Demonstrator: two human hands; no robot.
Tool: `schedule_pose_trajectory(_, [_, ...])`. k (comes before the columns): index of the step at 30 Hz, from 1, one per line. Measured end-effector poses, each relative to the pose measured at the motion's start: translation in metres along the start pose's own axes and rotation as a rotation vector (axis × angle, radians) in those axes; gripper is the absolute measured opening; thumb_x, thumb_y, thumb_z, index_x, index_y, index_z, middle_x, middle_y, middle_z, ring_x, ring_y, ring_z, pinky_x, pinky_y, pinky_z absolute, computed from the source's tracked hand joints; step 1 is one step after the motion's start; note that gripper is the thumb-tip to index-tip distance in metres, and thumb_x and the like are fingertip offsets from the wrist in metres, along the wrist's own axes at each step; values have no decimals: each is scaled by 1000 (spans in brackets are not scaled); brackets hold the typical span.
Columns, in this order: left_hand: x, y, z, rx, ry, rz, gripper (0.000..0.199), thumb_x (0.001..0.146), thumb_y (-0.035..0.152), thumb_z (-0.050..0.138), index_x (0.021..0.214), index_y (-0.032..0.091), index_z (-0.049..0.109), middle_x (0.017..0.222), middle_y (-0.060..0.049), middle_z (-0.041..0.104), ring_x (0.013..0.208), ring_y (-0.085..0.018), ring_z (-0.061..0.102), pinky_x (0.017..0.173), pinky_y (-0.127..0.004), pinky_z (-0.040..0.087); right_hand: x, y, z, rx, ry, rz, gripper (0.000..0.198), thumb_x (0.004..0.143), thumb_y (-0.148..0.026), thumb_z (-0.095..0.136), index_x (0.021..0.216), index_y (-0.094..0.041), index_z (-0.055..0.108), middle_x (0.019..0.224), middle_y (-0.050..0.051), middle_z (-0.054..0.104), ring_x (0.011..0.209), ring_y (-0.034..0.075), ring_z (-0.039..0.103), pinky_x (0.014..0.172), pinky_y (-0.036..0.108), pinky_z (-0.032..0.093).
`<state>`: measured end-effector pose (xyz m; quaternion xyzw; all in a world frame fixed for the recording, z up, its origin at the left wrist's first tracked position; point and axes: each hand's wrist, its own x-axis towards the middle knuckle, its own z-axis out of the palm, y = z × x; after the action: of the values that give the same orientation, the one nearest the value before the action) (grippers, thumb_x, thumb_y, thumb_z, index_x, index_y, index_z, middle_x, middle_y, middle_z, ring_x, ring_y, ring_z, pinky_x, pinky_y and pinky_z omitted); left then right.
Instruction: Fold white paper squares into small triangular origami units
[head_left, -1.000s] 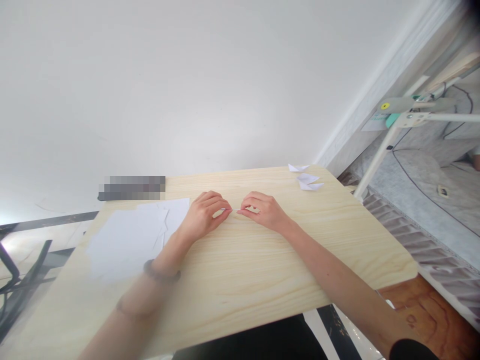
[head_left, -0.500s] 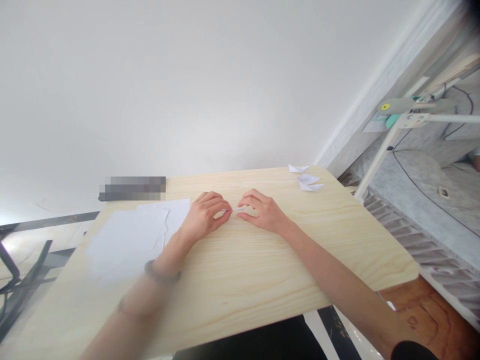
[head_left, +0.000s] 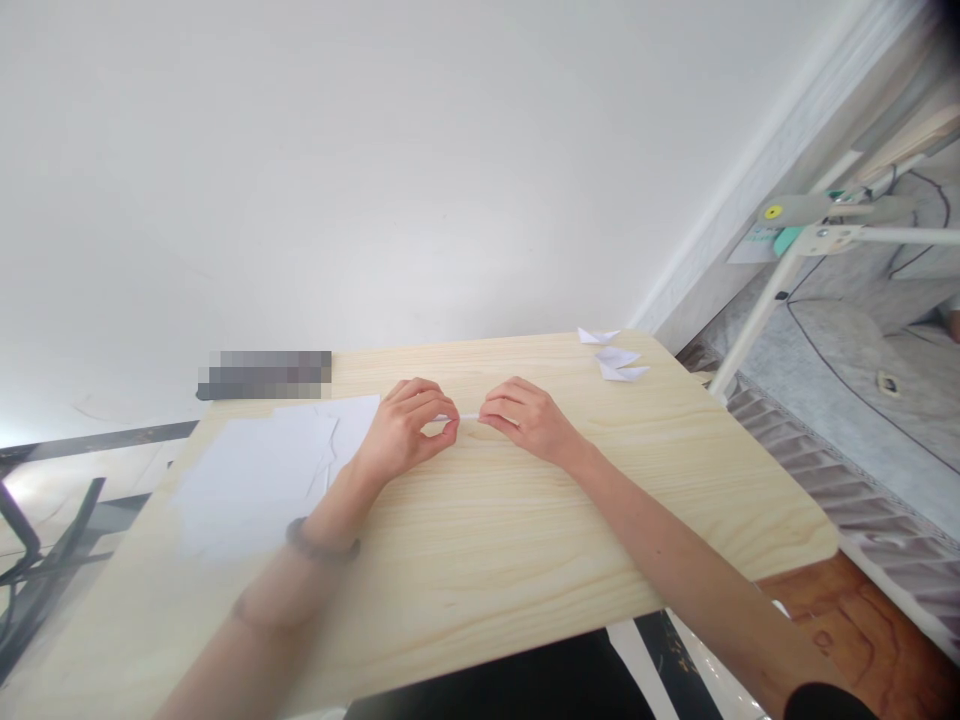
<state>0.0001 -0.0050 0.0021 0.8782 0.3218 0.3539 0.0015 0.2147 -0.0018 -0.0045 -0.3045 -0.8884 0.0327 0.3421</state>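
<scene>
Between my two hands a narrow piece of white paper [head_left: 469, 416] is held edge-on just above the wooden table. My left hand [head_left: 411, 425] pinches its left part between thumb and fingers. My right hand [head_left: 523, 415] pinches the right end, fingertips closed together. Only a thin white line of the paper shows in the gap; the rest is hidden by my fingers. Left of my left hand lie white paper sheets [head_left: 247, 470], some with uneven edges.
Folded white paper pieces [head_left: 619, 365] lie at the table's back right, near the wall. A dark pixelated object [head_left: 265, 376] sits at the back left. The table [head_left: 480, 580] meets the white wall behind. A pale metal frame [head_left: 772, 290] stands at right.
The fingers of my right hand have closed on the paper's right end, where they were apart before. My left hand keeps its pinch and has shifted slightly left.
</scene>
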Motion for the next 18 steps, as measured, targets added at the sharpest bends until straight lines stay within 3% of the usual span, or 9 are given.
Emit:
schedule_pose_trajectory(11, [0, 3, 4, -22, -20, 22, 8, 73, 17, 54, 78, 20, 61, 79, -1, 65, 87, -17, 53, 78, -33, 39, 4, -6, 10, -29, -9, -31, 15, 84, -26, 47, 85, -22, 61, 86, 3, 62, 83, 15, 50, 77, 31, 37])
schedule_pose_trajectory(18, [0, 1, -2, -8, 7, -12, 5, 72, 17, 55, 73, 20, 59, 76, 0, 64, 84, -17, 53, 78, -33, 40, -1, 6, -2, 16, 24, -6, 13, 82, -26, 50, 81, -21, 62, 83, 2, 63, 82, 15, 50, 78, 32, 38])
